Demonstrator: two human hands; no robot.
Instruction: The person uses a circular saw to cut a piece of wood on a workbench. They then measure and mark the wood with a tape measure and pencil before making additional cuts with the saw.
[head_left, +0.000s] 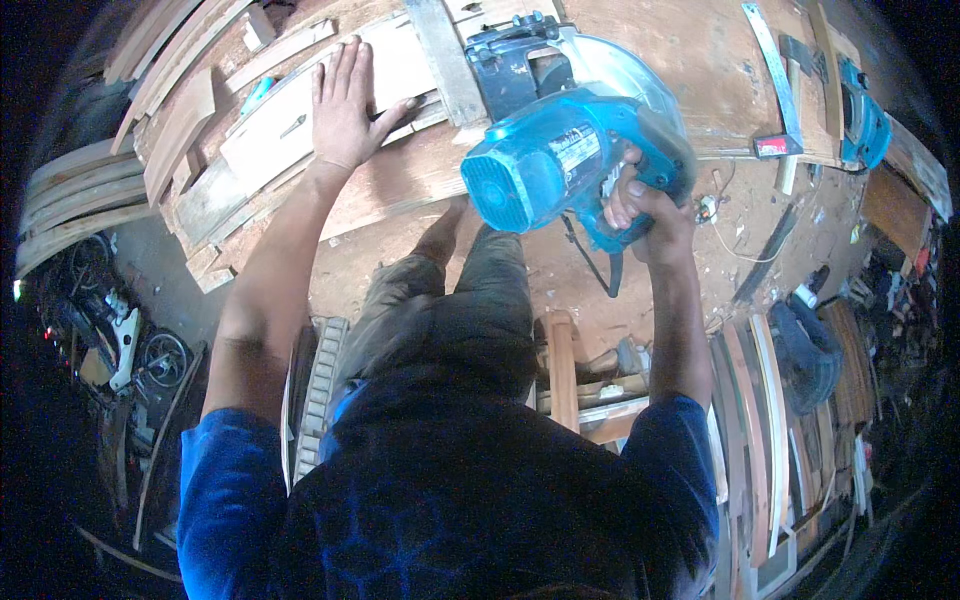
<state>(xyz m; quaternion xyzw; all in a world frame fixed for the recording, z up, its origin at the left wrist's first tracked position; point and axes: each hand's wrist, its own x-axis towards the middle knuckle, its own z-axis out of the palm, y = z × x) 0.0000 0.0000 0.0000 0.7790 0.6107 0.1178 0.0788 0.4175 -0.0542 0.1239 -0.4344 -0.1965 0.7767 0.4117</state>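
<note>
Head camera: at ten o'clock, curved wood strips (pixel 85 195) lie stacked beyond the workbench's (pixel 395 200) left end. At eleven, the left hand (pixel 345 110) lies flat, thumb spread, gripping nothing; it presses on a pale board (pixel 280 140), seemingly to steady it. A grey plank (pixel 445 65) crosses just right of that hand, between it and the blue circular saw (pixel 560 160) at twelve to one. The right hand (pixel 640 205) is curled closed around the saw's rear handle, probably to bear its weight; whether its base touches wood cannot be told. The bench's near edge runs close above the legs. Rightward, bare bench top gives some room before a metal square (pixel 775 80) at two o'clock.
</note>
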